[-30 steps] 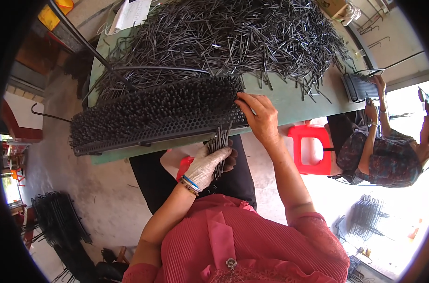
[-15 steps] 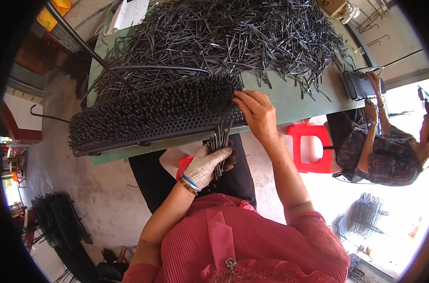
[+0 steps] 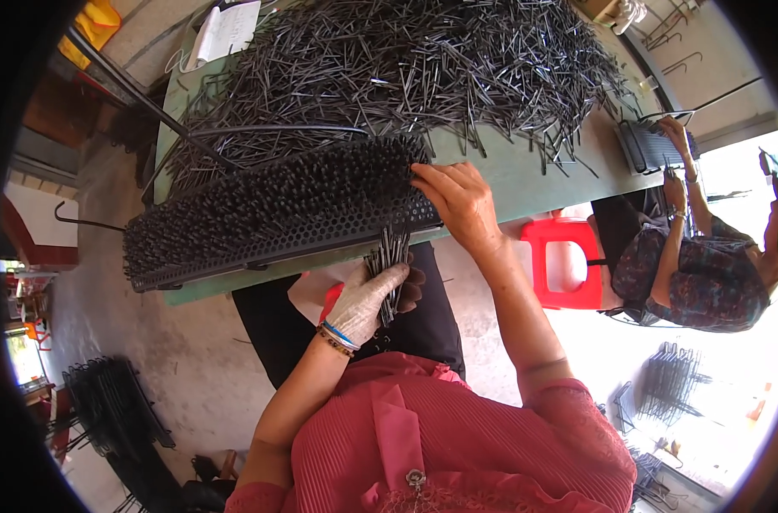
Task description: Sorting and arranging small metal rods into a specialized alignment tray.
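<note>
A long black perforated rack (image 3: 321,225) lies slanted along the near edge of the green table, its holes bristling with upright black rods. Bare holes show in its near rows. My left hand (image 3: 368,295), in a whitish glove with dark fingertips, is closed round a bundle of thin black rods (image 3: 390,267) just below the rack's right part. At the rack's right end my bare right hand (image 3: 459,198) pinches with thumb and forefinger among the rods; what lies between the fingertips is too small to make out.
A big heap of loose black rods (image 3: 423,68) covers the far part of the table (image 3: 534,201). A dark metal bar (image 3: 150,96) slants in from the upper left. A red stool (image 3: 565,261) stands to the right, beside a co-worker's arms at another rack (image 3: 650,147).
My right hand has shifted slightly left along the rack's end, still pinching. My left hand with the bundle has moved a little left and down. The whole view has shifted slightly.
</note>
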Action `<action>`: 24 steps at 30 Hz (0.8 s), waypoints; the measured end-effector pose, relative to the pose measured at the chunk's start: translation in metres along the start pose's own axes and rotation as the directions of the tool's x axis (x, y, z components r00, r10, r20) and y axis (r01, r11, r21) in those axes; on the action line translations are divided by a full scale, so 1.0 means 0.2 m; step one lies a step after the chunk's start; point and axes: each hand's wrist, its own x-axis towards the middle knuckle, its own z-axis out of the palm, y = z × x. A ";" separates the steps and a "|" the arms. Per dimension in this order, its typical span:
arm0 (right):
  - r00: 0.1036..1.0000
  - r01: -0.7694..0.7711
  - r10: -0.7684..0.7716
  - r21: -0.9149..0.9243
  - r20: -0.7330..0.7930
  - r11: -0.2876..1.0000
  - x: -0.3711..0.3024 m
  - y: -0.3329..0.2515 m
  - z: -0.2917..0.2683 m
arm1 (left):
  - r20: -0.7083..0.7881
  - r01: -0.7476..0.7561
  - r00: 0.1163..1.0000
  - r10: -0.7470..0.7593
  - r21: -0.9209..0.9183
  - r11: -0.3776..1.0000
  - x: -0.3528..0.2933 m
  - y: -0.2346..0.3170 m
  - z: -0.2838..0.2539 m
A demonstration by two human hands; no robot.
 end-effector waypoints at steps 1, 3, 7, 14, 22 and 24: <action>1.000 -0.002 0.002 0.006 -0.029 1.000 -0.01 0.00 0.01 | 0.000 0.001 1.000 -0.001 0.002 1.000 0.00 0.00 0.00; 0.998 -0.003 0.004 0.013 -0.060 1.000 -0.03 0.00 0.01 | -0.004 -0.001 1.000 0.002 0.033 0.999 0.00 0.00 0.00; 0.927 -0.358 0.375 0.243 -0.025 0.901 -0.04 -0.11 -0.06 | 0.008 -0.048 0.999 0.048 0.002 0.999 -0.01 0.02 0.01; 0.619 -0.781 0.601 0.479 0.505 0.401 -0.16 -0.28 -0.08 | 0.100 -0.141 0.986 0.133 0.081 0.987 -0.07 0.05 0.03; 0.532 -0.835 0.615 0.483 0.582 0.265 -0.19 -0.33 -0.01 | 0.017 -0.092 0.996 0.091 0.035 0.995 -0.11 -0.01 -0.07; 0.537 -0.827 0.622 0.502 0.570 0.253 -0.20 -0.33 0.00 | 0.034 -0.119 0.992 0.119 0.007 0.993 -0.11 -0.02 -0.09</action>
